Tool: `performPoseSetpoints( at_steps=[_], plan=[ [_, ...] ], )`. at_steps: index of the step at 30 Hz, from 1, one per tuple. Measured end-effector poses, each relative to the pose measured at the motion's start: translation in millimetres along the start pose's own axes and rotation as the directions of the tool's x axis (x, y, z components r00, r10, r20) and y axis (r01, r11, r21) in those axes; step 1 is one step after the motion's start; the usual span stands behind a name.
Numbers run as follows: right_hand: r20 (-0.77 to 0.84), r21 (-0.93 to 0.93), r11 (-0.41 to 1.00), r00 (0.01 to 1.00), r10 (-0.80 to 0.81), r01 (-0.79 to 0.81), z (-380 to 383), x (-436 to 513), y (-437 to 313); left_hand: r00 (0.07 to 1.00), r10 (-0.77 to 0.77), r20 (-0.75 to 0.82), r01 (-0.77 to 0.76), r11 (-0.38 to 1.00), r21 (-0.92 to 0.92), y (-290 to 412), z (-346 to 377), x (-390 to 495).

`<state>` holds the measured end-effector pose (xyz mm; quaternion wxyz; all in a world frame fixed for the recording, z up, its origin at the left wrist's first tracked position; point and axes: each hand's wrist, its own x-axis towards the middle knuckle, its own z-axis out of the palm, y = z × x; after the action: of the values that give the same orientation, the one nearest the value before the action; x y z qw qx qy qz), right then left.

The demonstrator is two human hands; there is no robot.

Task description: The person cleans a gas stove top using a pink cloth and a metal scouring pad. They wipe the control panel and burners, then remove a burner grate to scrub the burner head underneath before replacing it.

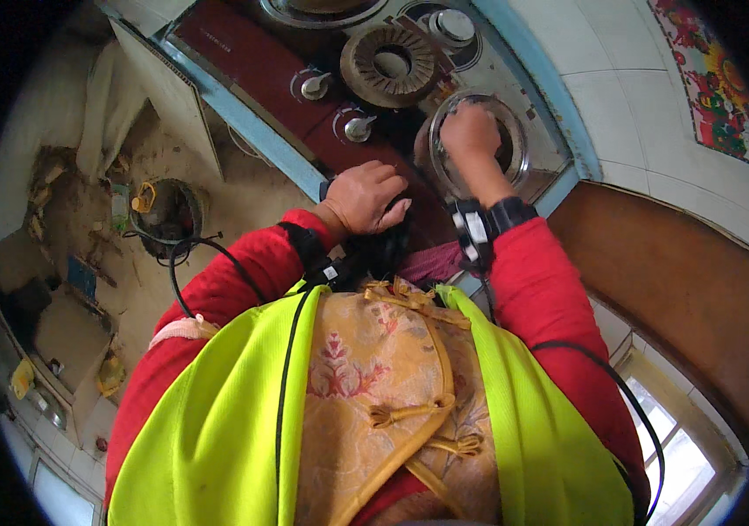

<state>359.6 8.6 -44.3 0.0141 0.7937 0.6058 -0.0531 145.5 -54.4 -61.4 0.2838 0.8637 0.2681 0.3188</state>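
My right hand (471, 131) is curled into a fist over a round, clear-looking vessel or lid (520, 164) with a shiny rim, at the right end of the stove top. What its fingers close on is hidden beneath them. Back down, my left hand (368, 197) hovers or rests by the dark red front panel (269, 85) of the gas stove, thumb apart from loosely bent fingers, with nothing visible in it. Two metal control knobs (358, 128) sit on the panel beyond that hand. Farther back is a round ribbed burner ring (389, 66).
A round metal lid or pan (322, 10) and a small metal-topped jar or cap (453, 27) occupy the stove's far side. Purple cloth (430, 262) lies near my waist. Leftward stand an ajar cabinet door (164, 98) and a dark bucket (167, 220) on the littered floor. Cables hang along both sleeves.
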Motion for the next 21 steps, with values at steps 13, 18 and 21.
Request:
performPoseSetpoints(
  at_steps=[13, 18, 21],
  plan=[
    [0.019, 0.090, 0.986, 0.990, 0.141, -0.142, -3, 2, -6, 0.998, 0.010, 0.055, -0.007, 0.999, -0.047, -1, -3, 0],
    [-0.004, -0.011, 0.996, 0.996, -0.093, 0.093, 0, -26, -1, 0.998, 0.017, 0.061, -0.013, 0.998, -0.063, -2, -3, 1],
    [-0.091, -0.057, 0.994, 0.991, -0.097, 0.092, 2, 4, 3, 0.998, 0.018, 0.064, -0.014, 0.998, -0.067, -2, -2, 0]
  ],
)
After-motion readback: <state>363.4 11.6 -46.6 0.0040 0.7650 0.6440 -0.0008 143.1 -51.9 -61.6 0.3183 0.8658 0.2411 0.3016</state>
